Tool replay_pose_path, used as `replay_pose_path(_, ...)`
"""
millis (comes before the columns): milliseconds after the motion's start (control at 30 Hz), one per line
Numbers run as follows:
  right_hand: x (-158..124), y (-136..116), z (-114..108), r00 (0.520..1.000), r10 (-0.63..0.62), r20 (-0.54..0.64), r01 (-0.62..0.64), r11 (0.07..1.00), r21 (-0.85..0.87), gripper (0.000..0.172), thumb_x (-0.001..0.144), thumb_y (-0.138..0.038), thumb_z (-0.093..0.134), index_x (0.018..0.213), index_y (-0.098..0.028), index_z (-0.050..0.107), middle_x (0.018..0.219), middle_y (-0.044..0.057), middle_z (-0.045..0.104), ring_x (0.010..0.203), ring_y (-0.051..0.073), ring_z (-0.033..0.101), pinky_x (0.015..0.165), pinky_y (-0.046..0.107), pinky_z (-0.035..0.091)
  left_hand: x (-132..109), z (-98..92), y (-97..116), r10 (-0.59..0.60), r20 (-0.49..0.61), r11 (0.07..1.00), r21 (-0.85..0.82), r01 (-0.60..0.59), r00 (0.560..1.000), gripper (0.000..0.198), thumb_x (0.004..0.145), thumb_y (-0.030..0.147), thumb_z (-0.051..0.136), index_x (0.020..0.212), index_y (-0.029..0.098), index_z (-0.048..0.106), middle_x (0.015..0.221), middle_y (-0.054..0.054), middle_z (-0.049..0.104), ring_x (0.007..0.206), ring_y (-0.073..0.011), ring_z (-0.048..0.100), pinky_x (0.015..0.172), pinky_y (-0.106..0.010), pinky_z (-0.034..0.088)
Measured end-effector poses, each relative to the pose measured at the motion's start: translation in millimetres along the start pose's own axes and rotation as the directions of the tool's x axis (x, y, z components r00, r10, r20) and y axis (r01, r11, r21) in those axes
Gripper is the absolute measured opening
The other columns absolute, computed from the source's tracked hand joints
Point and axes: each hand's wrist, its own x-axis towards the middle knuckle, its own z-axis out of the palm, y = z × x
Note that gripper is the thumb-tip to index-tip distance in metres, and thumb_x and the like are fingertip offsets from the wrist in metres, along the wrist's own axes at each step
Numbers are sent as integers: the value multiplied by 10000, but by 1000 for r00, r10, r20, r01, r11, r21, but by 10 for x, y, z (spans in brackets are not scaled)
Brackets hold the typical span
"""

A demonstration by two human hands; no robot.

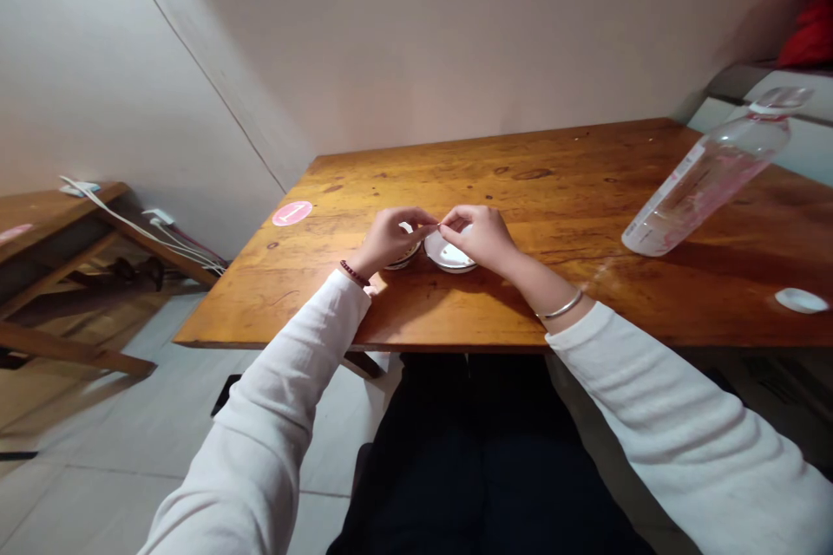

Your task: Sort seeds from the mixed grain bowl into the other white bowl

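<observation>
My left hand (390, 239) and my right hand (478, 237) sit close together above the middle of a wooden table (521, 312), their fingertips meeting. Whether they pinch something thin is too small to tell. Under my right hand lies a small white saucer (449, 257), tilted with its rim raised. A second small round dish (407, 259) with a white rim is mostly hidden beneath my left hand. The two dishes stand side by side, nearly touching.
A clear plastic bottle (706, 178) lies on the table at the right, with a white lid (801, 301) near the front edge. A pink round sticker (292, 213) marked 1 is at the left. Walls bound the table's far side; a wooden bench with cables (58, 225) stands left.
</observation>
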Motion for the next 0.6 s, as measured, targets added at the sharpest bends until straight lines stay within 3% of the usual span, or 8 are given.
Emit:
replay_pose_path(400, 14, 23, 11, 998, -29, -51, 32, 998, 47, 138, 759, -300, 642, 735, -175, 693, 741, 39, 719, 676, 161, 652, 644, 247, 480, -5, -3, 18, 3, -6, 999, -38, -4, 1000, 288, 805, 429, 636, 848, 146, 659, 823, -59, 691, 744, -130, 618, 618, -204, 468)
replay_pose_path(600, 25, 47, 14, 1000, -24, -9, 25, 997, 75, 135, 758, -290, 641, 748, -170, 702, 742, 40, 721, 670, 154, 652, 644, 243, 487, -2, 0, -32, 29, 0, 999, -26, -29, 1000, 268, 813, 411, 632, 849, 149, 676, 802, -44, 687, 698, -114, 591, 586, -192, 447)
